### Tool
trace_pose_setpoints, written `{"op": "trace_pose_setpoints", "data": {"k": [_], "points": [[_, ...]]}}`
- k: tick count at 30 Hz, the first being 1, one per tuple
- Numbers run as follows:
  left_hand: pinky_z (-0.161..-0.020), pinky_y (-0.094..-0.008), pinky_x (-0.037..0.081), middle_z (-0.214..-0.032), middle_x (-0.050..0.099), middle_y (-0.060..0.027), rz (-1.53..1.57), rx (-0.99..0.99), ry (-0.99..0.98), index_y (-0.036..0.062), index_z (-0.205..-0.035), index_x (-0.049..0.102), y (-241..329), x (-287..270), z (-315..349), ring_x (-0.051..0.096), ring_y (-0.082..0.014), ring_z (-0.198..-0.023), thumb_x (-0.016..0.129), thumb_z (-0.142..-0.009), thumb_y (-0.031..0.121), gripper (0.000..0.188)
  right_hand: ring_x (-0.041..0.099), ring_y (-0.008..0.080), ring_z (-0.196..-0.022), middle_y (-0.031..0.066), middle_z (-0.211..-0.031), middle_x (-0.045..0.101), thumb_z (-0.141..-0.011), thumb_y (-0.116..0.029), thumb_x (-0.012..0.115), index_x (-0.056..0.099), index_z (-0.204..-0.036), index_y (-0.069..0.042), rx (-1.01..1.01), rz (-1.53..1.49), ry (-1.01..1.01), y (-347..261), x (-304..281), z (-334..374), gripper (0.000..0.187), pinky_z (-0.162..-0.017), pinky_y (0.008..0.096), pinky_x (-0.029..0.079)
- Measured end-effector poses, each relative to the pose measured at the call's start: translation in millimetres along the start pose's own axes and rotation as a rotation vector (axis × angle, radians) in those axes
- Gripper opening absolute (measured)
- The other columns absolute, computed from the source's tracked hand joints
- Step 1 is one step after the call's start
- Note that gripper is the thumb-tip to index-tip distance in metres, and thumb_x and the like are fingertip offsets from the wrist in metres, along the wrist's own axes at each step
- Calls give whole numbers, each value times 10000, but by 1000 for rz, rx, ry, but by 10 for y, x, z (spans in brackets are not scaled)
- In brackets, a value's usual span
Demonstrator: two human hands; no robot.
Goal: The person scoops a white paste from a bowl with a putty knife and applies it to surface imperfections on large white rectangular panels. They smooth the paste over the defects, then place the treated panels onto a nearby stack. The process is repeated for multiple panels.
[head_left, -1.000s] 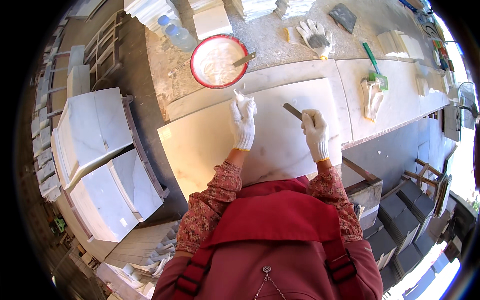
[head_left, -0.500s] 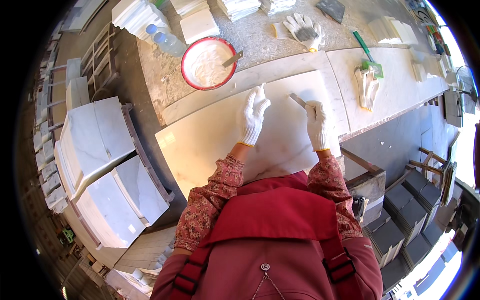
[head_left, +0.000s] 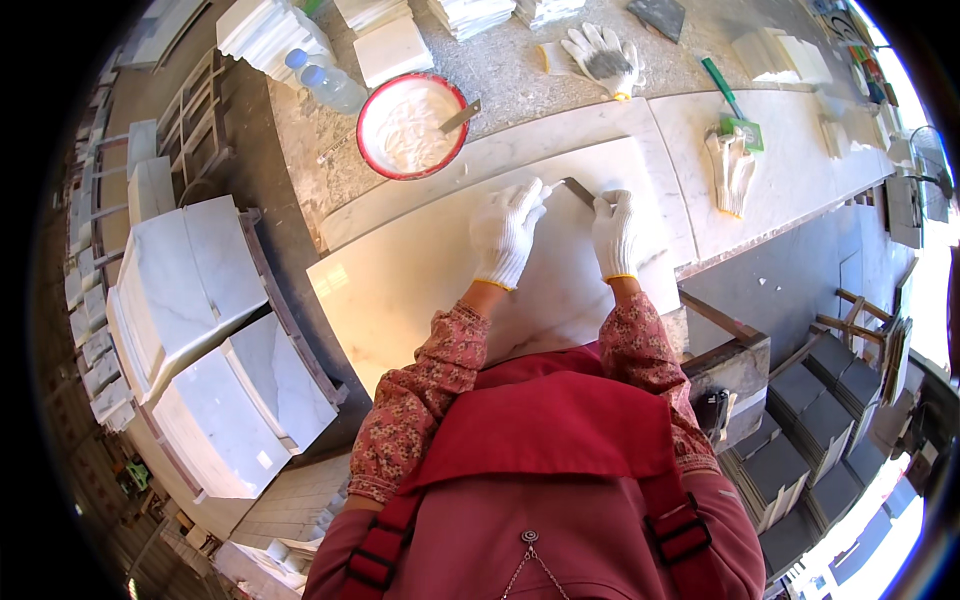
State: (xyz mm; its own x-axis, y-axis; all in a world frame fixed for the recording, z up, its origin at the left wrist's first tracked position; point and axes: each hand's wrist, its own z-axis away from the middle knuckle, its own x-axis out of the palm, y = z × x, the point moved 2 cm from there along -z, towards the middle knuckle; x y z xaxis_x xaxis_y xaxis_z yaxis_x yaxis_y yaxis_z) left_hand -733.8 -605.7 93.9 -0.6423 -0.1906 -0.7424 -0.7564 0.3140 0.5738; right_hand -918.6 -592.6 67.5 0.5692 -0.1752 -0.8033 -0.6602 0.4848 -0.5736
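My right hand (head_left: pixel 615 232), in a white knit glove, is closed around a small metal putty knife (head_left: pixel 579 192). Its thin blade points left, toward my other hand. My left hand (head_left: pixel 503 232), also gloved, has its fingers bunched together, and a small pale tip shows at their end, close to or touching the blade's end. Whether that tip is glove cloth or something pinched, I cannot make out. Beneath both hands lies a pale veined marble slab (head_left: pixel 420 265). Beyond it stands a red-rimmed bowl (head_left: pixel 361 135) of white paste (head_left: pixel 408 128), with another metal blade (head_left: pixel 460 117) resting in it.
Spare gloves (head_left: pixel 605 62) lie behind the slab, with another pair (head_left: pixel 733 172) at the right beside a green-handled brush (head_left: pixel 740 130). Water bottles (head_left: pixel 335 88) and stacks of white tiles (head_left: pixel 265 35) are at the far left. Marble slabs (head_left: pixel 225 400) lean on a rack to the left.
The putty knife in my right hand has moved left. My left hand has turned and shifted slightly, so its fingertips meet or nearly meet the blade's end.
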Motion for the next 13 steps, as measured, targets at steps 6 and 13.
{"op": "trace_pose_setpoints", "data": {"k": [6,13], "points": [[-713,-391,528,-997,695,16,-139,31,-59,204,-1139,692,3,81,-44,631,-233,-852,710,-843,222,297,665,343,-760,140,-808,688,-916,-316,656,655,-996,-123,14,-30,94,-30,100,-112,209,-731,446,499],[-737,-394,530,-1024,700,17,-188,45,-203,197,-1192,696,20,177,-97,613,-247,-886,756,-806,154,394,682,275,-828,114,-896,720,-919,-257,700,639,-1039,-81,132,-419,2,299,-25,-45,222,-791,444,508]]}}
